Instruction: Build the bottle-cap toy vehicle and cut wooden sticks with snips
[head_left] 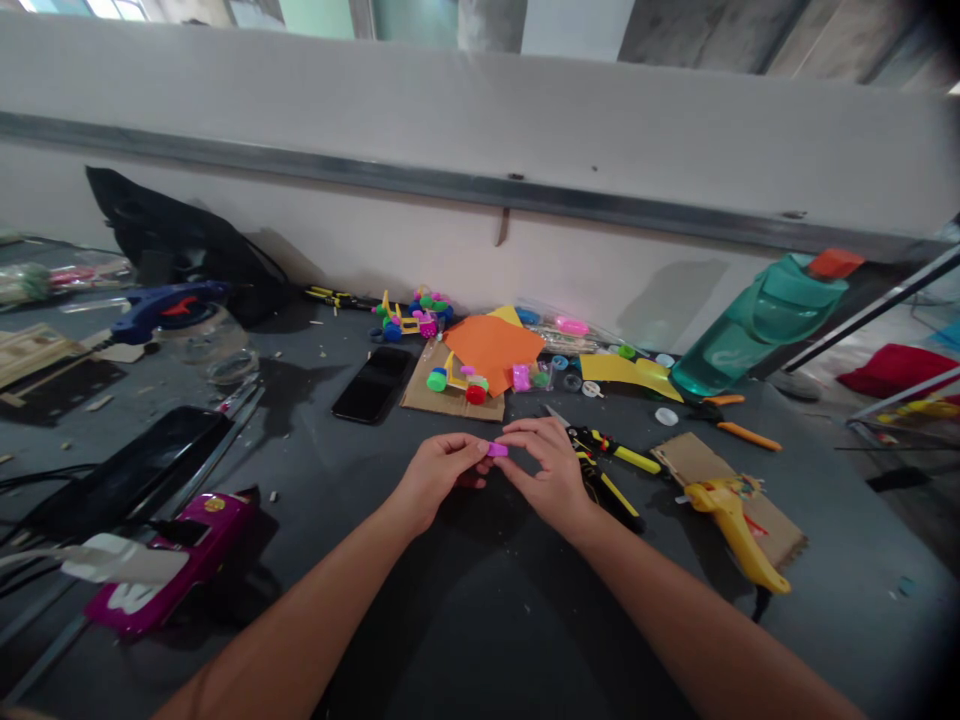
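Observation:
A small purple piece (497, 450) is pinched between my two hands above the dark table; its exact kind is too small to make out. The fingertips of my left hand (442, 472) close on its left end, while the thumb and fingers of my right hand (549, 468) grip its right side. Just beyond them sits a toy car (459, 382) with a yellow body and green, blue and red wheels, on a piece of cardboard (420, 395). Pliers with yellow and black handles (611, 490) lie beside my right hand.
A black phone (373, 384) lies left of the cardboard. Orange paper (495, 345) is behind the car. At right are a yellow glue gun (739, 535), orange-handled scissors (750, 435) and a teal bottle (757, 325). A magenta power strip (217, 540) and blue glue gun (161, 310) occupy the left.

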